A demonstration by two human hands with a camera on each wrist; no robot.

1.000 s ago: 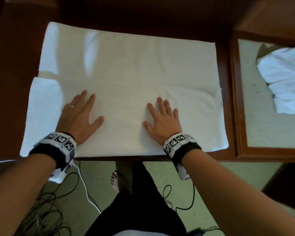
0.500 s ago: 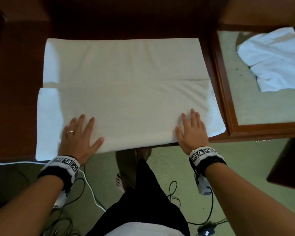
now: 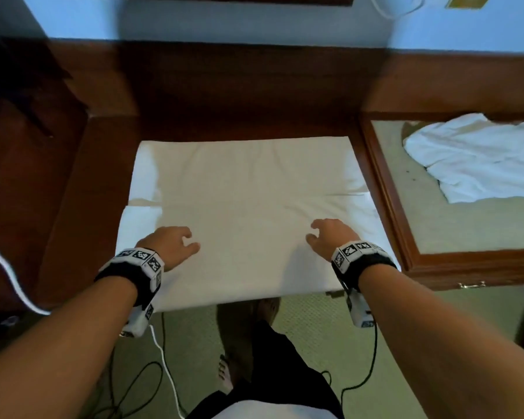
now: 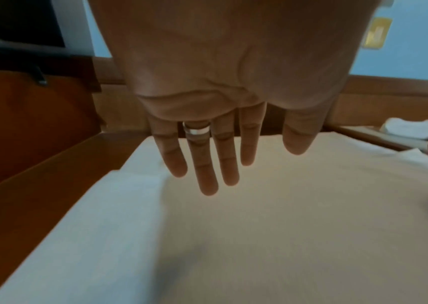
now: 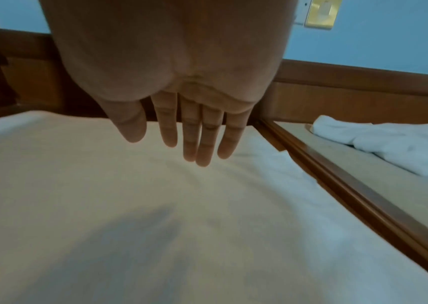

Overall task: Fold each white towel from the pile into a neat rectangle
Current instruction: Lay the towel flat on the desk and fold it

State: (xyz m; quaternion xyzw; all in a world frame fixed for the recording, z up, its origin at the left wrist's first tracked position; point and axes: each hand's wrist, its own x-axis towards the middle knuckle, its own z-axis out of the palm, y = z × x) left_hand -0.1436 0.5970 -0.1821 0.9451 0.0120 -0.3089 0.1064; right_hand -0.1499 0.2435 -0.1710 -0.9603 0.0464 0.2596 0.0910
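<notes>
A white towel (image 3: 245,207) lies spread on the dark wooden desk (image 3: 82,207), its near part folded over and its front edge hanging past the desk edge. My left hand (image 3: 176,241) hovers just above the towel's near left part, fingers straight and relaxed, holding nothing. My right hand (image 3: 324,234) hovers above the near right part, also empty. In the left wrist view the left hand (image 4: 215,164) hangs over the towel (image 4: 259,236) with a ring on one finger. The right wrist view shows the right hand (image 5: 184,142) above the towel (image 5: 155,205).
A crumpled pile of white towels (image 3: 478,158) lies on a framed side surface (image 3: 384,189) to the right, also seen in the right wrist view as the pile (image 5: 389,144). Cables (image 3: 164,352) trail on the green carpet below. A wooden back panel stands behind the desk.
Both hands have lifted off the towel, where they lay pressed flat before. The head view has tilted up, so the wall now shows.
</notes>
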